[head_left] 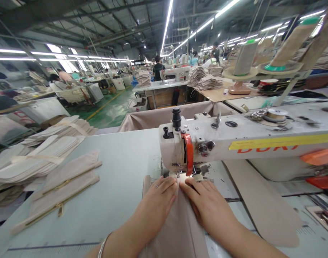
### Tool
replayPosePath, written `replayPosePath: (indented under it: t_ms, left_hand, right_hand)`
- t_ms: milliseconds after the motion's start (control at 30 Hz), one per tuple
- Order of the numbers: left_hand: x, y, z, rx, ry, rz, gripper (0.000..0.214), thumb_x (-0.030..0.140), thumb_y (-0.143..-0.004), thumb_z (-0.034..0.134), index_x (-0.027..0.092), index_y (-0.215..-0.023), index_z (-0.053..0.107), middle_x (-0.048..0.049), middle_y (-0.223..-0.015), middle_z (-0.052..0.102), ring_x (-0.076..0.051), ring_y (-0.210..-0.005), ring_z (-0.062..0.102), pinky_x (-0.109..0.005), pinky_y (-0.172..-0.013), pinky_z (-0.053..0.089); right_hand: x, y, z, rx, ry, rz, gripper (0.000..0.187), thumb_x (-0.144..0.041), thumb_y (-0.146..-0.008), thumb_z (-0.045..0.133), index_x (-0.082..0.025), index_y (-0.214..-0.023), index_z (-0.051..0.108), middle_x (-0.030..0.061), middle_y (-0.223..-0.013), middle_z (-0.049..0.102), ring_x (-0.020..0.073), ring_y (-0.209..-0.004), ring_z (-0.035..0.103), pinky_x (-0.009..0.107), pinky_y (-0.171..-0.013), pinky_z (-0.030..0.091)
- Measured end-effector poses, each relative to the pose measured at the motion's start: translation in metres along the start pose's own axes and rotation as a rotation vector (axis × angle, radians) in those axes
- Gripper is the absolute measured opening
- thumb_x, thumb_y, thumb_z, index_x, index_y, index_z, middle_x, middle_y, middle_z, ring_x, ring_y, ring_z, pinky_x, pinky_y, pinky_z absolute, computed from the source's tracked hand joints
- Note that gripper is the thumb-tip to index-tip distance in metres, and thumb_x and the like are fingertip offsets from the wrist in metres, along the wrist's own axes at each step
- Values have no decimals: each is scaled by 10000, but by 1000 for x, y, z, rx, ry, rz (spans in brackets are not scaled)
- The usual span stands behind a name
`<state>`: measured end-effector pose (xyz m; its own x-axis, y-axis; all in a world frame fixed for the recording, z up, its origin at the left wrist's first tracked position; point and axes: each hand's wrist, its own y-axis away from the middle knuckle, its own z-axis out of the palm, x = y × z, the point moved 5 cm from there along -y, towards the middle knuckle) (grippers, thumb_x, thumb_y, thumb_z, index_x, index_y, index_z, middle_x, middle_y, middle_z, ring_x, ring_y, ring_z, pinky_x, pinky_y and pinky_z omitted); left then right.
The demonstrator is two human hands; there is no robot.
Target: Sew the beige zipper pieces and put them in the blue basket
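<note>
Cream bundles, banded and stacked, sit far left of the machine; nearer it, my head camera shows two zip pieces lying flat, zips apparently already attached. And now my left hand: fingers together, pressing the cloth just in front of the machine's needle end. That cloth runs from the needle end back towards me, and on its right side my right hand presses down too, thumb and fingers slightly apart, no pinch that I can tell. Progress? Most of the length looks unstitched; my hands hide any finished seam. Farther right, a loose panel lies partly beneath the machine's arm.
</note>
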<state>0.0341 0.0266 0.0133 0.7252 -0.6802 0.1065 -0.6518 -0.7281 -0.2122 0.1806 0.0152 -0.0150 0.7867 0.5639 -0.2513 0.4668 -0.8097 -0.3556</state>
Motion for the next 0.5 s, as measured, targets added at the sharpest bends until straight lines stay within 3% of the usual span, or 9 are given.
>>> replayPosePath:
  t_ms: [167, 367, 500]
  left_hand:
    - [-6, -3, 6, -4, 19, 6, 337, 118, -966, 444, 139, -1282, 559, -99, -1300, 619, -213, -1283, 516, -401, -1125, 417]
    - [-3, 4, 7, -18, -6, 47, 380, 103, -972, 394, 120, -1338, 496, -103, -1382, 553, -217, -1340, 451, -441, -1167, 353]
    - [13, 23, 6, -78, 12, 186, 379, 145, -952, 446, 118, -1324, 510, -116, -1374, 559, -245, -1317, 477, -454, -1154, 364]
  right_hand:
    - [-1, 0, -2, 41, 14, -22, 479, -47, -874, 492, -161, -1339, 506, 116, -1242, 561, 273, -1059, 505, 442, -898, 399]
    - [-3, 4, -5, 31, -13, -39, 440, -69, -877, 514, -174, -1304, 531, 101, -1238, 559, 260, -1059, 510, 427, -908, 415]
    - [-2, 6, -2, 17, 2, -29, 446, -83, -890, 520, -188, -1322, 520, 96, -1251, 556, 255, -1067, 511, 419, -918, 418]
